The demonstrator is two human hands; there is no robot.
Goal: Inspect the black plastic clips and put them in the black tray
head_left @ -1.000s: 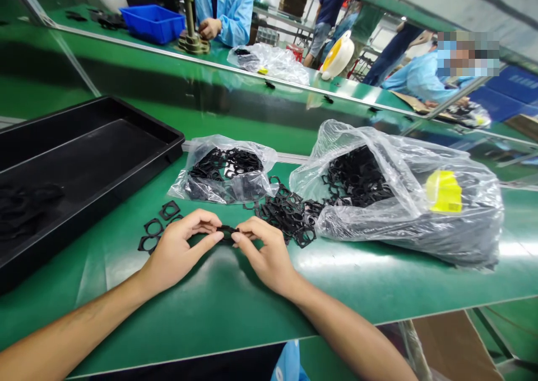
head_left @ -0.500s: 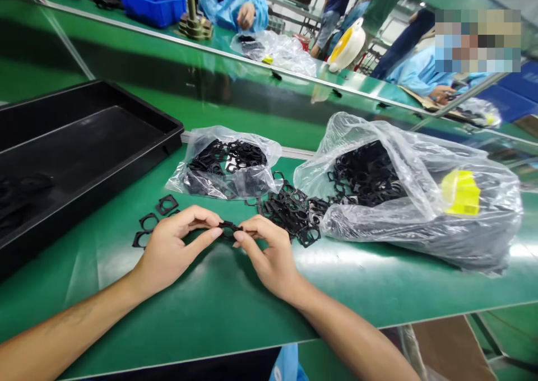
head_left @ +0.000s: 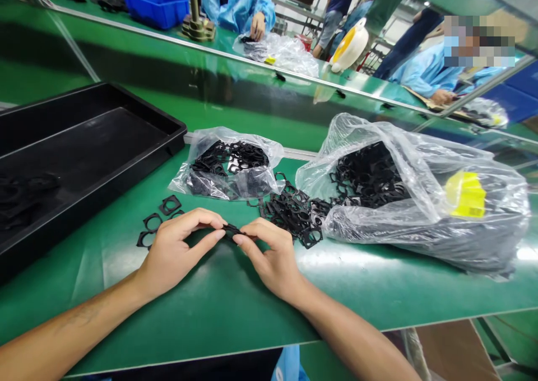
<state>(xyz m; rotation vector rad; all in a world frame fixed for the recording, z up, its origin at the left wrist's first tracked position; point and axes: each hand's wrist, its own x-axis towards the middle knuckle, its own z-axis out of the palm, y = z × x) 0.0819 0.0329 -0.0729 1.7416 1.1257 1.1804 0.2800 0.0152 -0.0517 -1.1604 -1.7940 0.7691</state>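
Note:
My left hand [head_left: 176, 249] and my right hand [head_left: 269, 255] meet over the green bench, both pinching one small black plastic frame [head_left: 230, 231] between fingertips and thumbs. Just left of my left hand lie a few loose black frames [head_left: 156, 223]. A heap of the same frames [head_left: 294, 213] spills from the big clear bag [head_left: 420, 196] right beside my right hand. A smaller clear bag of frames [head_left: 229, 168] sits behind my hands.
A long black tray [head_left: 84, 145] holding some black parts lies at the left. Across the conveyor, a person in a light blue coat reaches into another clear bag [head_left: 277, 53] near a blue bin [head_left: 157, 5]. More people work at the right.
Both hands stay pinched on the black frame in nearly the same spot. The view shifted slightly. The person across the belt moved a hand to the far bag.

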